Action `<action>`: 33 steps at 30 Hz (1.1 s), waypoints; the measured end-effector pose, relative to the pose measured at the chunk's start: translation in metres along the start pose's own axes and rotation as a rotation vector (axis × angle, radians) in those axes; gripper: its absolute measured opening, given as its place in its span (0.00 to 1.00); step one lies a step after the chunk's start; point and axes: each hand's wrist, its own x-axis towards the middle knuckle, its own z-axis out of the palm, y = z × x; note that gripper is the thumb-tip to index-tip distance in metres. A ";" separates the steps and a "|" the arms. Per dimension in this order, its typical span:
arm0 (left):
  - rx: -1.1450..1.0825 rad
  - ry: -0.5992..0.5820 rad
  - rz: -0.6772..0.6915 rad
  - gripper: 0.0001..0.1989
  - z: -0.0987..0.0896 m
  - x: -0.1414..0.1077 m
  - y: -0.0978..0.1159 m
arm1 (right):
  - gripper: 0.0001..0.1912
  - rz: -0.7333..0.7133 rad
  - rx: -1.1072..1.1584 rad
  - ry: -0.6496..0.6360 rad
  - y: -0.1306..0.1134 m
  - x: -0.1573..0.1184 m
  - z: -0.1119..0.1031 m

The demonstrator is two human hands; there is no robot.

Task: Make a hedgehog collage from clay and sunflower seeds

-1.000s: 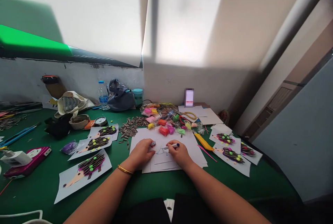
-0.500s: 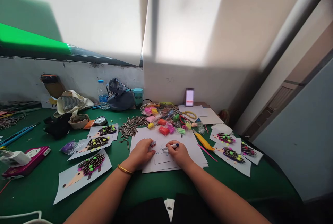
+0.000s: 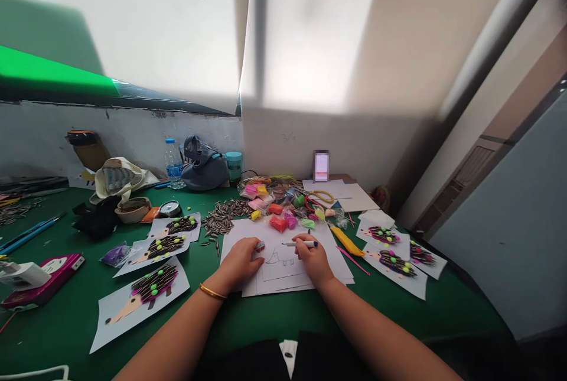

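Note:
White paper sheets [image 3: 274, 284] lie stacked before me, the top one bearing a line drawing of an animal [image 3: 283, 258] with a pointed snout and short legs. In my right hand [image 3: 313, 260] is a marker pen [image 3: 287, 244] with a dark end, its tip at the upper part of the drawing. My left hand [image 3: 240, 263] rests on the left side of the sheets, fingers curled round a small greyish-white object [image 3: 260, 246] whose kind I cannot make out.
Sunflower seeds [image 3: 224, 215] and bagged coloured clay [image 3: 278, 223] lie behind the paper. Hedgehog pictures [image 3: 150, 286] flank it, with more hedgehog pictures [image 3: 394, 264] at right. A yellow cutter [image 3: 346, 241], pink tool [image 3: 354, 261], scissors [image 3: 322, 195] and phone [image 3: 321, 166] are nearby.
My right hand has shifted right and slightly up with the marker pen, which now lies more level. More of the drawing shows, legs included. My left hand stays in place.

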 end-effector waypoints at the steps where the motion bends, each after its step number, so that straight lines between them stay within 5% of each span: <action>1: -0.001 -0.001 0.000 0.13 0.000 0.000 -0.001 | 0.17 0.008 0.020 0.028 0.001 0.002 -0.003; 6: -0.005 -0.002 -0.001 0.14 0.001 -0.001 -0.002 | 0.18 0.020 0.045 0.109 0.003 0.005 -0.015; 17: -0.018 0.010 0.015 0.14 0.001 -0.002 -0.001 | 0.07 -0.091 -0.182 -0.116 -0.017 0.000 0.012; 33: -0.006 0.017 0.031 0.14 0.003 0.000 -0.003 | 0.08 -0.108 -0.363 -0.135 -0.005 0.005 0.014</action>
